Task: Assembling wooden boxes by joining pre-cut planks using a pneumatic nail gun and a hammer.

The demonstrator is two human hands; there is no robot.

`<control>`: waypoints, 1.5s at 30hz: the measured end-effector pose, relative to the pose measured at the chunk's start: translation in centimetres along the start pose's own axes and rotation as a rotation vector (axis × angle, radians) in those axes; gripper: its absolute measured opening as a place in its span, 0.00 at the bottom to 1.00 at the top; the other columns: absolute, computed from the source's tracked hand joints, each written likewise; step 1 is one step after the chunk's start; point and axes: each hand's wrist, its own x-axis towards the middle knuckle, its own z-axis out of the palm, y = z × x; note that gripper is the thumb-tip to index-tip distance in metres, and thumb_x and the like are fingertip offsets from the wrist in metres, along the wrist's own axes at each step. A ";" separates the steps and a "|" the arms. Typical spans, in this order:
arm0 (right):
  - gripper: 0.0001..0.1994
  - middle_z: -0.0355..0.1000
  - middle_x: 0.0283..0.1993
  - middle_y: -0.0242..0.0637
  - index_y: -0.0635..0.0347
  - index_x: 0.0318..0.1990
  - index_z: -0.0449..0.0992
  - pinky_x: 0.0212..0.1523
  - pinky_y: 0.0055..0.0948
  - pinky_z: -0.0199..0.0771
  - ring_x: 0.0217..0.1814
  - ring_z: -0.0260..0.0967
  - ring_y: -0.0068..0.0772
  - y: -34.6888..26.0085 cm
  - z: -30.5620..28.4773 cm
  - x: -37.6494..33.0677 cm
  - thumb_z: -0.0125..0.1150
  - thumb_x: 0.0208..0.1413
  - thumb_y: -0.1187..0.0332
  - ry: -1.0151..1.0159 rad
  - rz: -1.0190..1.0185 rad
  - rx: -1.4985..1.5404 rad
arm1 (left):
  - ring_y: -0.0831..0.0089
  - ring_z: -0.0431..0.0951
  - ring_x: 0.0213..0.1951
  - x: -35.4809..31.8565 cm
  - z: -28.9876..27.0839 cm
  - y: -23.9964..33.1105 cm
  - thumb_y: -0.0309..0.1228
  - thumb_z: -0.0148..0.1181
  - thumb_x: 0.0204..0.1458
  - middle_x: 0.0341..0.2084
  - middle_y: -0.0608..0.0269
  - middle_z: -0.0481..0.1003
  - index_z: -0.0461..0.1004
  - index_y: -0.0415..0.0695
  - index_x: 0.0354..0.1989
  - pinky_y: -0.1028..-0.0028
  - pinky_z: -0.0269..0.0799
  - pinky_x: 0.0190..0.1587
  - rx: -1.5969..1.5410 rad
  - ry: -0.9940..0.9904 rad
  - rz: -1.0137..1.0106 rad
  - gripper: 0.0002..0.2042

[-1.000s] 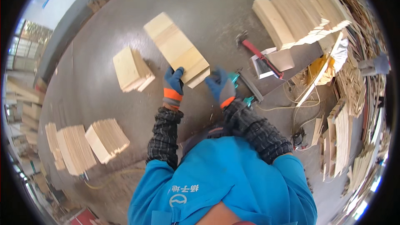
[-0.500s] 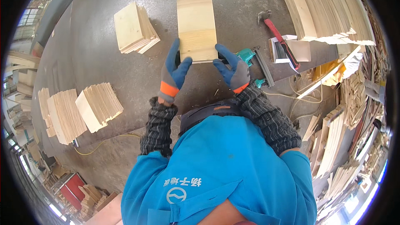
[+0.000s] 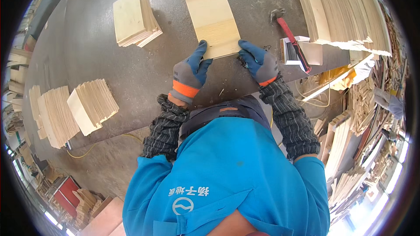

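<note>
A long pale wooden board [image 3: 214, 6] runs away from me over the dark table, its far end cut off by the picture's top edge. My left hand [image 3: 192, 70], in a blue and grey glove with an orange cuff, grips the board's near left corner. The near right corner is pinched by my right hand [image 3: 259, 61], gloved alike. Both hands are closed on the board, and its near end slants slightly, higher at the right. A small dark thing shows beside the right thumb; I cannot make out what it is.
One stack of boards [image 3: 131, 19] stands left of the long board, and more stacks [image 3: 92, 105] sit at the near left. To the right, a red-handled hammer [image 3: 292, 39] lies across a small white box [image 3: 288, 52]. Tall board stacks [image 3: 341, 13] fill the far right.
The board has turned, its near end swinging right, and both hands have moved with it and closed on its corners. The teal nail gun beside the right hand no longer shows.
</note>
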 end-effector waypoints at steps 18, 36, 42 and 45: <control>0.21 0.82 0.50 0.47 0.61 0.59 0.81 0.48 0.45 0.82 0.48 0.80 0.52 -2.2 -1.0 -0.1 0.63 0.56 0.78 -0.144 -0.293 -0.428 | 0.60 0.88 0.50 -0.4 0.6 -1.7 0.19 0.67 0.60 0.58 0.46 0.81 0.76 0.45 0.67 0.68 0.85 0.48 -0.265 0.076 0.103 0.25; 0.23 0.81 0.48 0.48 0.66 0.60 0.79 0.48 0.43 0.80 0.48 0.78 0.51 -3.3 0.1 -0.6 0.61 0.55 0.78 -0.121 -0.264 -0.579 | 0.56 0.89 0.46 0.4 -1.8 -1.1 0.26 0.72 0.58 0.54 0.46 0.83 0.77 0.43 0.65 0.67 0.85 0.46 0.068 -0.069 0.169 0.25; 0.23 0.80 0.47 0.49 0.67 0.60 0.79 0.47 0.44 0.80 0.48 0.78 0.51 -3.8 0.4 -0.6 0.60 0.54 0.78 -0.123 -0.258 -0.628 | 0.59 0.89 0.46 0.8 -1.5 -1.5 0.24 0.73 0.56 0.53 0.48 0.84 0.79 0.42 0.63 0.69 0.85 0.46 -0.120 -0.051 0.169 0.25; 0.24 0.80 0.46 0.48 0.67 0.61 0.79 0.47 0.44 0.80 0.48 0.77 0.51 -3.7 0.4 -0.7 0.60 0.54 0.78 -0.125 -0.252 -0.603 | 0.60 0.89 0.45 0.6 -0.7 -1.7 0.22 0.73 0.55 0.53 0.49 0.84 0.80 0.43 0.62 0.69 0.85 0.45 -0.165 0.046 0.211 0.24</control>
